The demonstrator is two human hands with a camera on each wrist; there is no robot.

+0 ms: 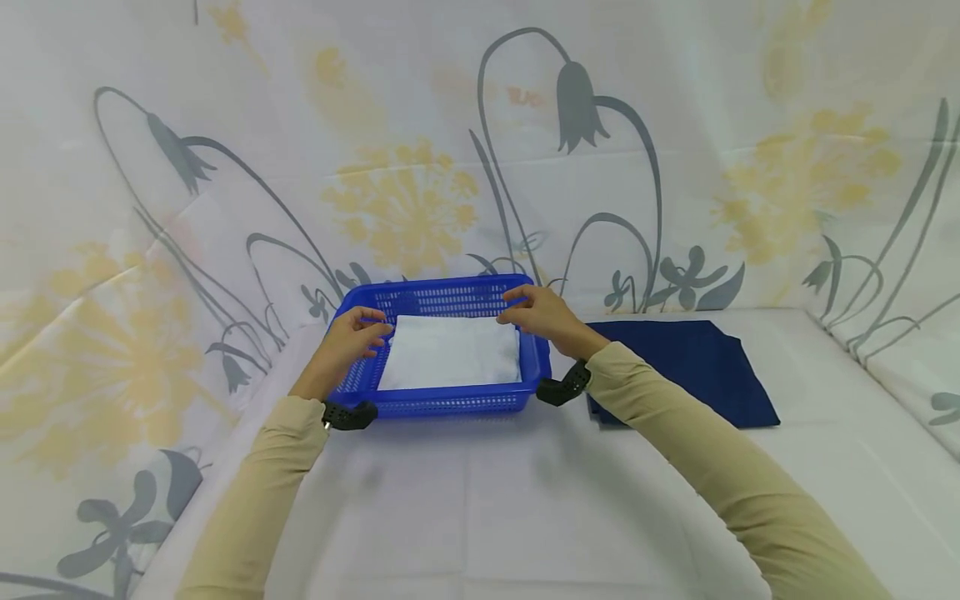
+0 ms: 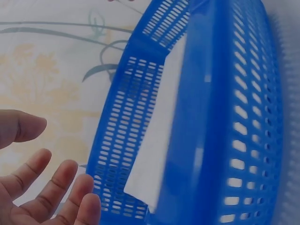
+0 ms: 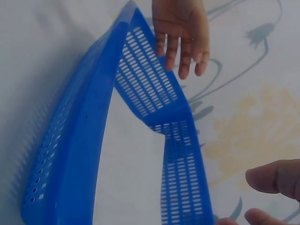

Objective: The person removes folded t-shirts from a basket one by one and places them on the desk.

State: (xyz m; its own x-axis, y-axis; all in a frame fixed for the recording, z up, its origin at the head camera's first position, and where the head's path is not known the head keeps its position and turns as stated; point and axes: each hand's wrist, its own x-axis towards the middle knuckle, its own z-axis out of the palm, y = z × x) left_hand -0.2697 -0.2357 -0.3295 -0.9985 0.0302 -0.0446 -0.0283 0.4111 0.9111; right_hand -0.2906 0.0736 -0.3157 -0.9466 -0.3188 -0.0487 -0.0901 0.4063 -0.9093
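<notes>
at left, the person's bare left hand (image 1: 347,346) is loosely open, holding nothing; the white rectangular cloth (image 1: 450,354) lies in the blue perforated plastic basket (image 1: 450,406); the bare right hand (image 1: 551,318), equally relaxed and empty, is near the cloth's far right corner. good handling probably means light, even fingertips at both ends, wrists clear of the rim. both wrist views show the left palm, hidden from the head view, which alone shows the dark navy folded fabric (image 1: 697,358).

Basket (image 1: 450,406) on tabletop (image 1: 450,517), between left hand (image 1: 345,346) at its left end and right hand (image 1: 551,318) at its right end. 1 cloth (image 1: 453,354) in basket, between the 2 hands. Other cloth (image 1: 690,362) on tabletop, right of right hand. Backdrop (image 1: 412,92) behind everything, beyond the 2 hands.
</notes>
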